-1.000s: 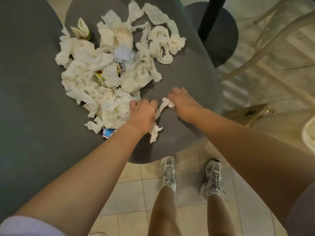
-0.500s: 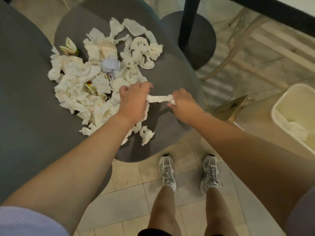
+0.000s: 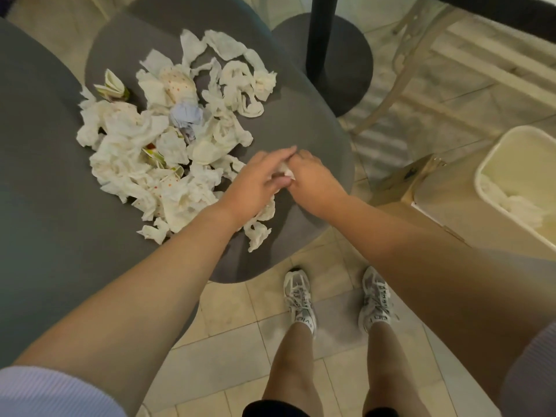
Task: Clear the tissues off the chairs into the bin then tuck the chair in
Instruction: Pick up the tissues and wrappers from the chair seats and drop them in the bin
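Note:
A heap of crumpled white tissues [image 3: 126, 152] covers the left and middle of the grey chair seat [image 3: 301, 121]. My left hand [image 3: 255, 185] and my right hand [image 3: 313, 182] meet over the seat's right side. Between them they pinch a small white tissue [image 3: 285, 172], mostly hidden by the fingers. More tissue hangs under my left palm, and a loose piece [image 3: 257, 236] lies near the seat's front edge. The cream bin [image 3: 493, 164] stands on the floor at the right with tissue inside.
A second grey chair [image 3: 36, 176] adjoins on the left. A black table post on a round base [image 3: 346, 55] stands behind the seat. Pale wooden chair legs [image 3: 421, 70] cross the floor at the back right. A cardboard box [image 3: 403, 182] sits beside the bin.
My hands held a stretched strip of tissue apart; now they have come together, bunching it between them. The view has shifted, showing more of the bin.

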